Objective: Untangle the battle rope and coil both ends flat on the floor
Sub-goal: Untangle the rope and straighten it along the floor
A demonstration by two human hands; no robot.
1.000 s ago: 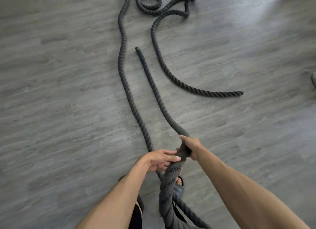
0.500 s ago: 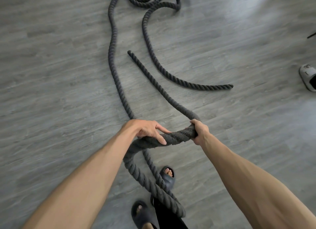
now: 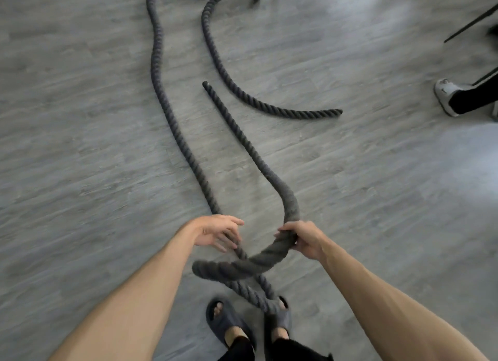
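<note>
Floor (image 3: 80, 145): grey planks, rope (image 3: 241, 134) strewn.
Right hand (image 3: 303, 239): fingers (image 3: 284, 229) clenched round rope bend.
Left hand (image 3: 215, 231): fingers released, beside rope.

No text, label, brand or number can be read. The white and grey shoe (image 3: 446, 99), well apart to the upper right of the right hand (image 3: 304, 239), bears small dark marks, too blurred to read.
</note>
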